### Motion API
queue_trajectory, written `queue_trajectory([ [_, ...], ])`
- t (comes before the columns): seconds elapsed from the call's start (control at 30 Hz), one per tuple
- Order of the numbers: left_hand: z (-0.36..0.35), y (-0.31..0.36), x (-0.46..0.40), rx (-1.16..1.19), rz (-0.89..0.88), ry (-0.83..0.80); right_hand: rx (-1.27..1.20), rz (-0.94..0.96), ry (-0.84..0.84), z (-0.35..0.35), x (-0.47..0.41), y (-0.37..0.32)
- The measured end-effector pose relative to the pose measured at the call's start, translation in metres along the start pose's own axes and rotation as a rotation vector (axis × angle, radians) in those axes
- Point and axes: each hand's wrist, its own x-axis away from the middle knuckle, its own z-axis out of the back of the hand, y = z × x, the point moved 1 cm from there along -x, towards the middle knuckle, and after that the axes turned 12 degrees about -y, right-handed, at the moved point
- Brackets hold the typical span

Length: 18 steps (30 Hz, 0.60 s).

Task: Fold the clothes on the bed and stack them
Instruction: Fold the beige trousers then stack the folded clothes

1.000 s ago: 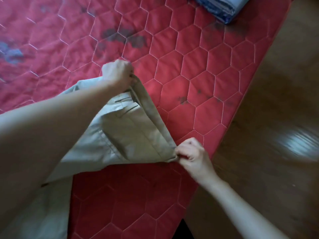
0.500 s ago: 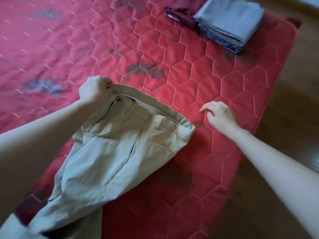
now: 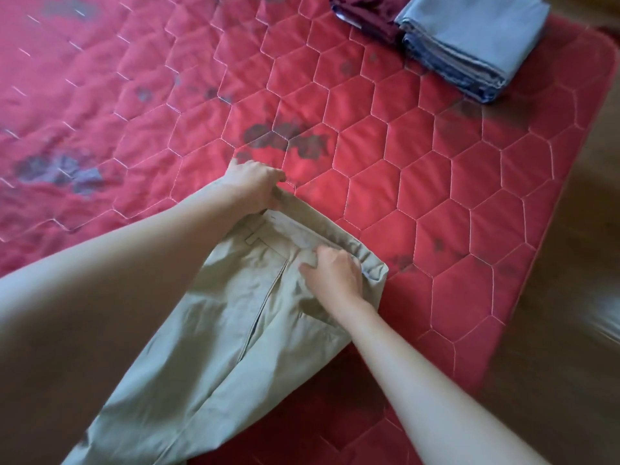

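A person leans over a bed covered by a red quilted cover (image 3: 402, 182) stitched in a pale hexagon pattern and marked with dark grey blotches. A pair of khaki trousers (image 3: 235, 313) lies on the near part of the cover, waistband toward the middle of the bed, legs running back to the lower left and passing under the left forearm and out of the frame.

The left hand (image 3: 256, 187) grips the far corner of the waistband, fingers curled round the cloth. The right hand (image 3: 330, 273) rests on the trousers near the other end of the waistband, its fingers bent and bunching the fabric; whether it has a firm pinch cannot be told.

At the far right corner of the bed sits a stack of folded blue-grey clothes (image 3: 469, 38), and just beside it, touching on its left, a folded maroon garment (image 3: 365, 13), partly cut off by the top of the frame. Both lie well apart from the trousers, with a broad stretch of open cover between.

The bed's right edge runs diagonally from the upper right down toward the bottom centre, close to the right forearm. Beyond it is a brown wooden floor (image 3: 570, 297), blurred. To the left, the cover reaches to the edge of the picture.
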Motion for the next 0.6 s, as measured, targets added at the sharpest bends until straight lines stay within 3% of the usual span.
queue_trajectory([
  [0.2, -0.007, 0.028, -0.032, -0.185, -0.2, -0.126, -0.28, 0.152, -0.095, 0.017, 0.025, 0.026],
  [0.3, -0.008, 0.032, -0.033, -0.132, -0.2, -0.103, -0.279, 0.238, -0.161, 0.03, 0.042, 0.042],
  [0.43, 0.017, 0.011, -0.013, -0.089, -0.137, 0.08, -0.243, 0.365, -0.158, 0.052, 0.073, 0.058],
  [0.6, 0.07, -0.055, 0.046, 0.095, -0.019, 0.305, 0.043, 0.623, 0.063, 0.092, 0.103, 0.069],
])
